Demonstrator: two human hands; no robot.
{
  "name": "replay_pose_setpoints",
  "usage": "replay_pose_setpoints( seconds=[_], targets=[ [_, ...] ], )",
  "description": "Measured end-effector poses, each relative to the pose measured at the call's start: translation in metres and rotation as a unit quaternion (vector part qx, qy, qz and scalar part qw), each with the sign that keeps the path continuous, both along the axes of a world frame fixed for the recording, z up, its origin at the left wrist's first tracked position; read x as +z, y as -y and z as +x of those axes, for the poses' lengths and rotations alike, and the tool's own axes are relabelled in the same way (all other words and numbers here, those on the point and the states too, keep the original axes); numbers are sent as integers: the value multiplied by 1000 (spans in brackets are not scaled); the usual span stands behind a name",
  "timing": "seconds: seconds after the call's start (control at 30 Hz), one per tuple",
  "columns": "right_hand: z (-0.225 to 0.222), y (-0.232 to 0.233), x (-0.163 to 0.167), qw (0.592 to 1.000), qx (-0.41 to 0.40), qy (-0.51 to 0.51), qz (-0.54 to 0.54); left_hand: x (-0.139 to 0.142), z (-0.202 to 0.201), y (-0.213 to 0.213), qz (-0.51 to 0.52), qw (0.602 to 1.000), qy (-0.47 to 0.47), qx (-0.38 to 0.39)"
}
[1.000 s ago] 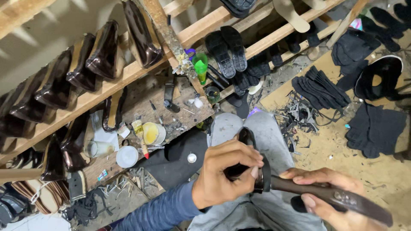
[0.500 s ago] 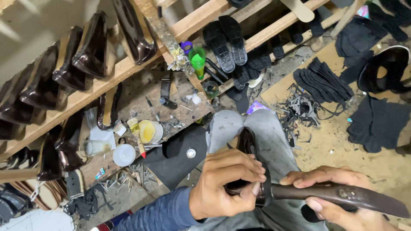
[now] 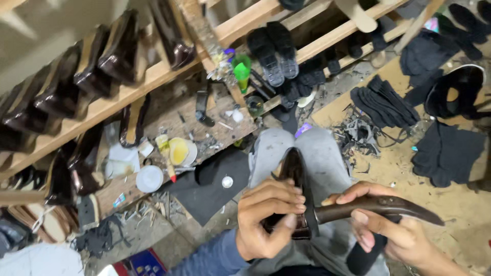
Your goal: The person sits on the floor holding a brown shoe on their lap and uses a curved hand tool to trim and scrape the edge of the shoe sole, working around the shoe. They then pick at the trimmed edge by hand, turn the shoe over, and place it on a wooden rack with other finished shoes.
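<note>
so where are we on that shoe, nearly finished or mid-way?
Mid-way, by the look of it. Done: the dark upper is already shaped and sits toe-away on the person's lap. In hand: the left hand grips the shoe's back end while the right hand holds a long dark curved piece against it. Left: other dark uppers on the wooden rack and black soles lie apart, unjoined.

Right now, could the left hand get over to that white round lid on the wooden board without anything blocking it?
Probably yes. The left hand grips the dark shoe on the lap, so it would have to let go first. Between it and the white lid lies only a flat black sheet, nothing tall.
</note>
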State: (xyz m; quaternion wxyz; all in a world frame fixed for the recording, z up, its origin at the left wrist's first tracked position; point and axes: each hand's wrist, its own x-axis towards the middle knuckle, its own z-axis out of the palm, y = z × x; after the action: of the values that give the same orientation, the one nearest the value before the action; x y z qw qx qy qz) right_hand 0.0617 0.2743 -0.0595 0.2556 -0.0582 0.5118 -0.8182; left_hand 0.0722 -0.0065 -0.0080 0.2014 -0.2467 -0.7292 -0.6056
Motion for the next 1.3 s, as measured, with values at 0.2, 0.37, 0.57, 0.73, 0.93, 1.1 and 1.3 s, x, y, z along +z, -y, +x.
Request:
replay_pose_setpoints(
  seconds=[0.2,0.37,0.57,0.73,0.93,1.1,1.3],
  targets=[
    [63,13,-43,998,-6,11,-62,-54,39,-7,581,637,506,8],
    [86,-8,-52,980,-53,190,6,-108,75,-26,532,632,559,-69],
    [95,-17,-60,954,-113,248,127,-170,80,-73,574,641,504,-78],
    [91,-5,-54,933,-131,213,257,-216,78,-87,506,716,478,49],
    [68,3,-49,917,-48,144,369,-225,72,-83,526,710,469,13],
    [67,9,-64,911,-117,164,359,-211,64,-77,528,714,459,-8],
    [59,25,-57,914,-191,156,321,-230,63,-82,487,724,486,43]
  ],
)
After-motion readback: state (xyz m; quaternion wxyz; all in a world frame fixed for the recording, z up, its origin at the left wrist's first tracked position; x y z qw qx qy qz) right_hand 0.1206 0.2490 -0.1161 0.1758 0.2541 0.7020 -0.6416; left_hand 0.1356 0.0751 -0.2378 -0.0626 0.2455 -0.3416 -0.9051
